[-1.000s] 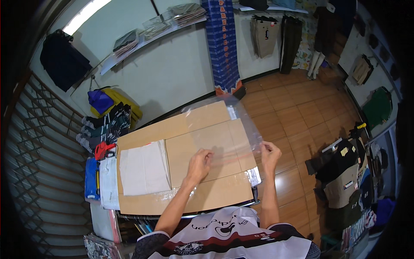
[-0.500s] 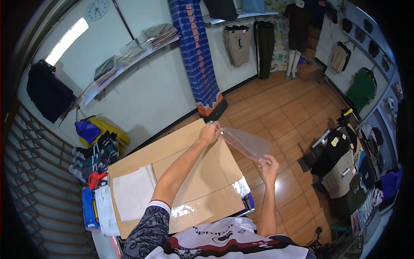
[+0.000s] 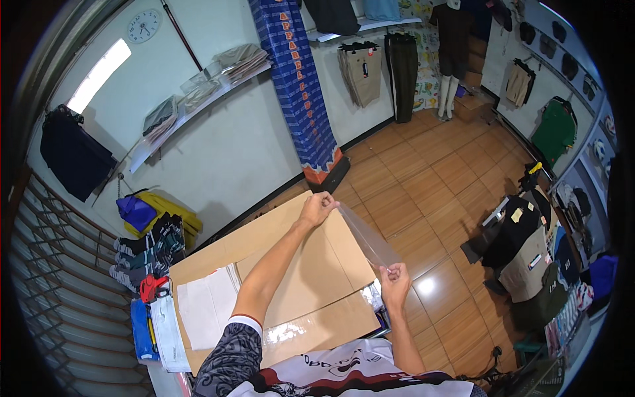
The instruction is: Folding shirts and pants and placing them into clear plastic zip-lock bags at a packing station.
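A clear plastic film [image 3: 368,239] is stretched between my two hands along the right edge of a large flat piece of cardboard [image 3: 284,268]. At the far right corner of the cardboard, my left hand [image 3: 319,209] pinches the film's far end. My right hand [image 3: 395,284] grips the near end, just past the cardboard's right side. Whether the film touches the cardboard edge I cannot tell. On the cardboard's left part lies a stack of white folded sheets [image 3: 206,301], partly behind my left forearm.
Left of the cardboard are a red tool [image 3: 153,288], a blue packet [image 3: 141,329] and several striped socks [image 3: 135,261]. A wall and a blue pillar [image 3: 301,99] stand beyond. Tiled floor [image 3: 436,218] extends rightward to a rack of folded clothes [image 3: 522,251].
My right hand has moved left and nearer to me, bringing the film closer to the cardboard's right edge. My left hand stays about the same place, still pinching. The view has shifted slightly.
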### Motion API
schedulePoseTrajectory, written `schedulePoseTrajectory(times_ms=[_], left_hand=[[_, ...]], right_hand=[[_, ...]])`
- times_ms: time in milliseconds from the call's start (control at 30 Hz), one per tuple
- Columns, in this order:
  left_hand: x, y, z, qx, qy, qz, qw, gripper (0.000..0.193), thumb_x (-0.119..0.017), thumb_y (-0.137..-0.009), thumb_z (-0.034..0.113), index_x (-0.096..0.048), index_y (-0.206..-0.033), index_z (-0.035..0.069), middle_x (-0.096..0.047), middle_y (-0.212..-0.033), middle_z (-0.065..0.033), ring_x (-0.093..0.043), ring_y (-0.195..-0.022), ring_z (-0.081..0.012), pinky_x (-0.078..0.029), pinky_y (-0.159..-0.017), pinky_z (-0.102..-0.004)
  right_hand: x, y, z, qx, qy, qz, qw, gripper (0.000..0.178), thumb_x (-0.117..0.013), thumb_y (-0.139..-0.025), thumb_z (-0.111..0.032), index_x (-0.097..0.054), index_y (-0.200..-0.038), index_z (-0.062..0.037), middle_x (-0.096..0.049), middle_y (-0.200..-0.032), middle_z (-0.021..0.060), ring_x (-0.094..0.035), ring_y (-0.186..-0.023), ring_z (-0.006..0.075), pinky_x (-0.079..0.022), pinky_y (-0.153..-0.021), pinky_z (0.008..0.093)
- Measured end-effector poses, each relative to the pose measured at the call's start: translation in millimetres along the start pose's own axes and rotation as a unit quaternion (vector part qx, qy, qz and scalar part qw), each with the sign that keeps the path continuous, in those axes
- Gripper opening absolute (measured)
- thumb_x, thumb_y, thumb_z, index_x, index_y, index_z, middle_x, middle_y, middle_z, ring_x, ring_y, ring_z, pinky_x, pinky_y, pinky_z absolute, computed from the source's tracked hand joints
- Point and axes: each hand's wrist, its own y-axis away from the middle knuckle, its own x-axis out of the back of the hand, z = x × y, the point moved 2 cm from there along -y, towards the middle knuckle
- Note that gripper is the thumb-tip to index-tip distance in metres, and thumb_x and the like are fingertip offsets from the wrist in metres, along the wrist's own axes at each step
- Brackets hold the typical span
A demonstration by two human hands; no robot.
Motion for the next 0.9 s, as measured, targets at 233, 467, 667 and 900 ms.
schedulePoseTrajectory(times_ms=[233,467,667,900], left_hand=[[5.4,28.8,-3.9,-0.039,0.059,0.060,0.996,0.020,-0.076,-0.090,0.018,-0.068,-0.087,0.000,-0.066,-0.070,-0.0077,-0.060,-0.063,-0.0142,-0.051,-0.063,-0.0328],[11.7,48.6,-9.4,-0.052,0.046,0.062,0.996,0.016,-0.071,-0.092,0.014,-0.068,-0.098,-0.002,-0.069,-0.078,-0.0140,-0.065,-0.070,-0.0194,-0.053,-0.069,-0.0348],[27.7,77.3,-28.7,-0.075,0.029,0.074,0.994,0.013,-0.064,-0.093,0.007,-0.068,-0.101,-0.002,-0.071,-0.093,-0.0204,-0.070,-0.085,-0.0320,-0.054,-0.079,-0.0394],[63.8,120.7,-60.3,-0.088,-0.020,0.065,0.994,0.015,-0.062,-0.090,0.001,-0.068,-0.103,-0.004,-0.070,-0.100,-0.0228,-0.068,-0.096,-0.0381,-0.053,-0.086,-0.0414]], right_hand=[[3.0,33.2,-31.9,0.090,0.070,0.019,0.993,0.019,-0.076,-0.086,-0.008,-0.058,-0.083,-0.0022,-0.061,-0.065,0.0101,-0.060,-0.055,0.0212,-0.047,-0.053,0.0343],[-2.4,61.2,-35.7,0.172,0.150,-0.043,0.973,0.016,-0.075,-0.081,-0.008,-0.059,-0.079,-0.0054,-0.060,-0.064,0.0109,-0.059,-0.054,0.0281,-0.046,-0.051,0.0398],[-24.3,87.8,-49.0,0.128,0.206,-0.117,0.963,0.014,-0.073,-0.084,-0.018,-0.063,-0.082,-0.0078,-0.067,-0.063,0.0094,-0.066,-0.055,0.0310,-0.051,-0.053,0.0428],[-59.7,126.2,-58.5,0.114,0.270,-0.230,0.928,0.021,-0.068,-0.087,-0.025,-0.065,-0.081,-0.0052,-0.066,-0.063,0.0174,-0.067,-0.060,0.0404,-0.052,-0.059,0.0503]])
